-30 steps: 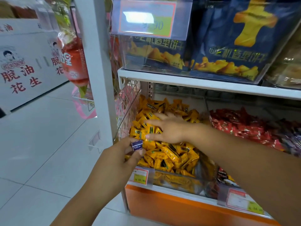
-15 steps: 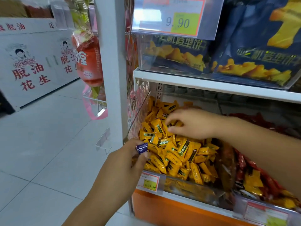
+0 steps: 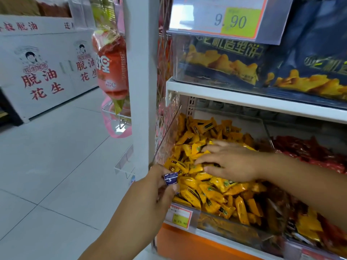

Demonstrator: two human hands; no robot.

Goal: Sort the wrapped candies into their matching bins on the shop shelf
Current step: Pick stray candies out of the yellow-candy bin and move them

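a white tiled shop floor (image 3: pixel 47 175) is running off to the left, where a white display stand (image 3: pixel 41 72) with red chinese characters is standing at the far side. a red hanging snack packet (image 3: pixel 111 66) is dangling beside the white shelf upright (image 3: pixel 142 91). on the upper shelf board (image 3: pixel 244 100) dark blue biscuit bags (image 3: pixel 225 59) are standing in a row, with a price tag (image 3: pixel 231 17) reading 9.90 hanging in front of them. below the board, a clear plastic bin (image 3: pixel 167 139) is holding a heap of yellow wrapped candies (image 3: pixel 212 194), and a small price label (image 3: pixel 178 215) is sitting on its front edge above the orange shelf base (image 3: pixel 187 246). just to the right of that bin, red wrapped candies (image 3: pixel 309 151) are lying in a heap of their own. the right hand (image 3: pixel 231 160) is lying palm down on the yellow heap, its fingers stretched out and spread, gripping nothing that can be seen. the left hand (image 3: pixel 150 199) is hovering at the front left corner of the yellow bin, pinching a small blue wrapped candy (image 3: pixel 170 178) between thumb and fingertips; the candy is sitting at that near corner, apart from the right hand
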